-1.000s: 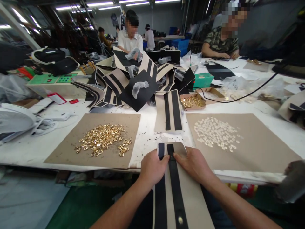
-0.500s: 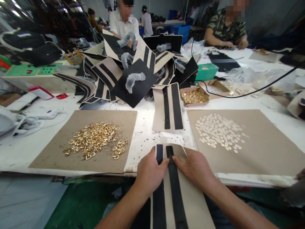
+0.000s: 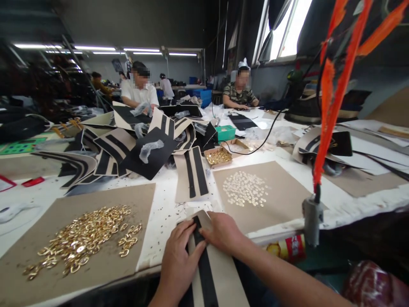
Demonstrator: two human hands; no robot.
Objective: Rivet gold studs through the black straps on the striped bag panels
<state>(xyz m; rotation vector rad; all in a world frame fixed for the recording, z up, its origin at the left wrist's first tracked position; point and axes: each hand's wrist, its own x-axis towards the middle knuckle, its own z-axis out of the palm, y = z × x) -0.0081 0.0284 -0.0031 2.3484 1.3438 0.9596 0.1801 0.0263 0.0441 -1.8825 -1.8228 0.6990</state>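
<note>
A beige panel with black strips (image 3: 220, 273) leans over the table's front edge. My left hand (image 3: 180, 260) lies along its left side, fingers laid over the top face and thumb beside the black strip. The panel's right edge is gripped by my right hand (image 3: 225, 232), whose thumb presses on the strip close to the left fingertips. Whatever lies under the thumbs is hidden. Just beyond my hands, a similar striped panel (image 3: 182, 181) rests flat. To the left is a heap of gold D-shaped rings (image 3: 92, 232); small pale washer-like discs (image 3: 244, 187) are spread to the right.
Striped panels (image 3: 118, 145) are piled at the back left. A small carton of gold pieces (image 3: 219, 157) stands behind the discs. A grey cylinder on an orange strap (image 3: 313, 219) hangs at the right. Two co-workers (image 3: 140, 89) sit across the table; others are farther back.
The view has swung up and right, so the table's contents appear farther left. My left fingers have shifted from the panel's edge onto its top face. My right hand keeps its hold.
</note>
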